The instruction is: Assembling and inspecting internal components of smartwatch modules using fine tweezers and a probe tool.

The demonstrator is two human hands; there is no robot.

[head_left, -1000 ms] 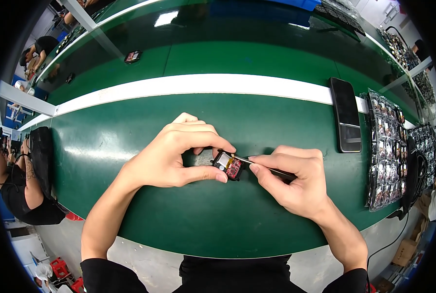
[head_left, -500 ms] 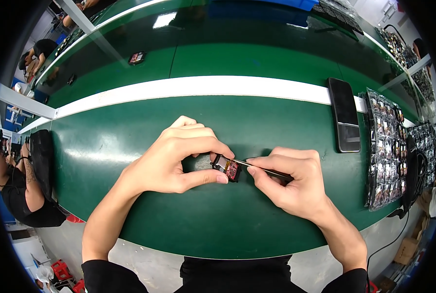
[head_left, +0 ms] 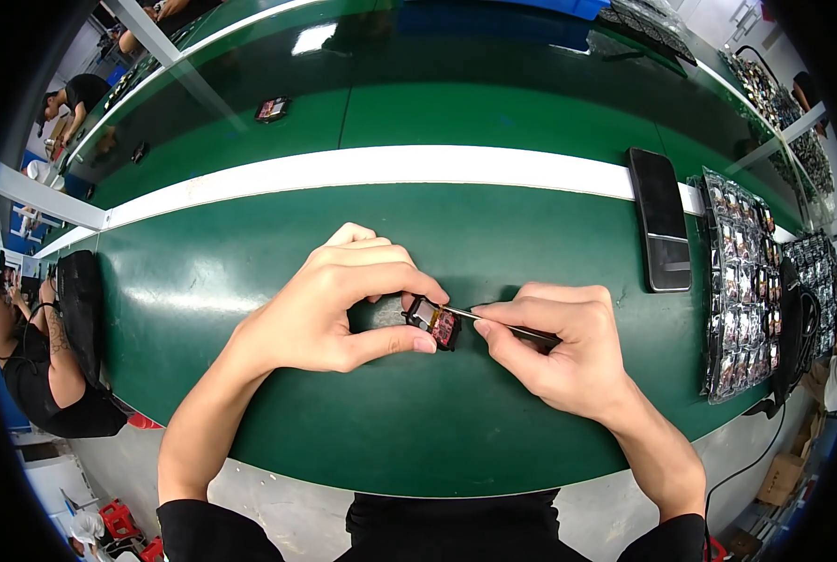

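Between the thumb and fingers of my left hand is a small black electronic casing, held just above or against the green tabletop. Its inside shows a silvery grey part, a strip of amber tape and a reddish circuit board. My right hand pinches a thin metal tool that looks like tweezers, dark toward its rear end. The tool's tip meets the casing's upper right edge, close to my left index fingertip. What the tip touches is too small to make out.
A black phone lies at the right, beside a clear tray of many small parts. Beyond the white rail runs a green conveyor belt carrying another casing. A co-worker sits at the left.
On the belt, the other casing and a seam have shifted a little to the right. My hands, the held casing and the tool have barely moved.
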